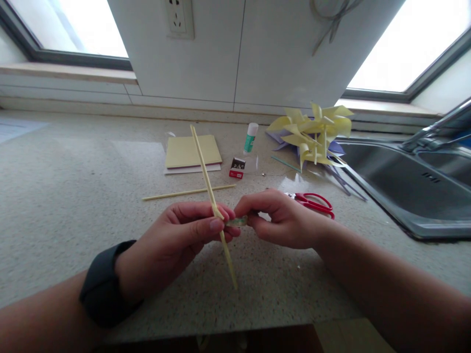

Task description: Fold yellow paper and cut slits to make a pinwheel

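My left hand (195, 228) pinches a thin pale-yellow stick (202, 159) that stands at a slant, running from above the fingers down past them. A small fold of yellow material shows at the thumb. Close beside it, my right hand (281, 218) is closed on a narrow, clear greenish piece that looks like tape (236, 222). That piece reaches across to the left fingers; whether it is a small roll or a strip I cannot tell. Behind the hands lies another pale-yellow stick (176, 195). Red-handled scissors (316, 203) rest behind the right hand, their blades partly hidden.
Farther back on the speckled counter (73, 206) are a stack of yellow paper (186, 151), a glue stick (250, 138) and a small red-and-black box (237, 168). Yellow and purple paper pinwheels (312, 135) are heaped beside the steel sink (390, 196). A wall socket (178, 17) sits above.
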Motion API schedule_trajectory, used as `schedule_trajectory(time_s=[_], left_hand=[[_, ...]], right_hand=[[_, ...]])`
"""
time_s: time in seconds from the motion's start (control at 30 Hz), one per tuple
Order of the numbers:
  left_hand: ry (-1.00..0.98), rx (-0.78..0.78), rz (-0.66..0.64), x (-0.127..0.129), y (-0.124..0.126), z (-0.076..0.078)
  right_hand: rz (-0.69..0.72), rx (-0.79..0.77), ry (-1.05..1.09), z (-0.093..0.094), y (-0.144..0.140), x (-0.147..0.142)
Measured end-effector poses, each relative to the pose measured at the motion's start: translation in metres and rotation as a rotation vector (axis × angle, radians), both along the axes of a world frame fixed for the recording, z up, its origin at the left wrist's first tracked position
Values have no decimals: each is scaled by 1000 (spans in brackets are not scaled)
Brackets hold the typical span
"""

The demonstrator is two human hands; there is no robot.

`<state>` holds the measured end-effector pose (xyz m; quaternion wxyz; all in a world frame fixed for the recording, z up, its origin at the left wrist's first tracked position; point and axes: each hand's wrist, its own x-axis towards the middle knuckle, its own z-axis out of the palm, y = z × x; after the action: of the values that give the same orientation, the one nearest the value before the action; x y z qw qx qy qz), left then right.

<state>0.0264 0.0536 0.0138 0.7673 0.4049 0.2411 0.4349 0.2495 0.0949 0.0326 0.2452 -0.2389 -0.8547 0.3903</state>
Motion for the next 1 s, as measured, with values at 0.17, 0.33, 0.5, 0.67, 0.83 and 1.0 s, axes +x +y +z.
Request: schedule_trajectory(time_s=[0.17,0.33,0.5,0.67,0.83,1.0], left_hand=[[-16,-10,0,-1,0,1],[-13,-9,-2,-1,-1,1],[-26,-15,-1,-1,-1,1],[-30,-18,5,0,2,1],[-27,-16,-2,1,2,0],[-23,-32,5,-1,0,3]], right_hand=[[31,-54,30,4,0,-1],[50,-46,33,6,0,-1],[63,-40,41,4,2,0],[55,-43,28,4,1,0],[67,-52,21,6,0,0],[73,-51,10,8,-1,0]])
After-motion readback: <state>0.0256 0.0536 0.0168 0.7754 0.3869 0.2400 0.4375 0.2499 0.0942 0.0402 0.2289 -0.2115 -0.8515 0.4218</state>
